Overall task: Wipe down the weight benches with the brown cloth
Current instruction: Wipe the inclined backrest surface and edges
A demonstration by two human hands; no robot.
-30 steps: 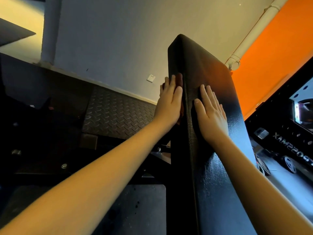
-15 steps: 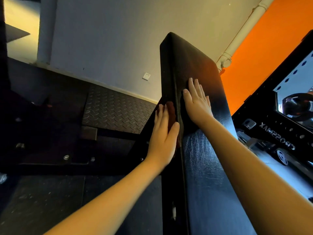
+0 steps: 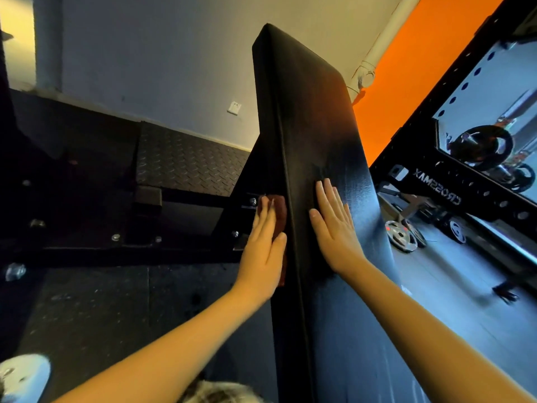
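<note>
Cloth [image 3: 277, 210], brown: soft, light, likely bunches, best pinned under palm; left hand [image 3: 263, 254] presses it, fingers straight, to bench [image 3: 305, 112] side; right hand [image 3: 334, 228] flat.

Left grip [image 3: 263, 254]: fingers straight and together, palm turned right, pressing flat.
Right grip [image 3: 334, 231]: fingers straight, palm down, lying flat.
Left arm [image 3: 174, 344], right arm [image 3: 421, 330]: bare, stretched forward.

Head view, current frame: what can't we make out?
- brown cloth: mostly covered by the left hand, which presses it on the side of the bench pad; its extent is unknown.
- bench pad: near end cut off by the bottom edge.
- bench frame: detail lost in shadow.
- pale object, bottom-left corner: blurred and cut by the edge.
</note>
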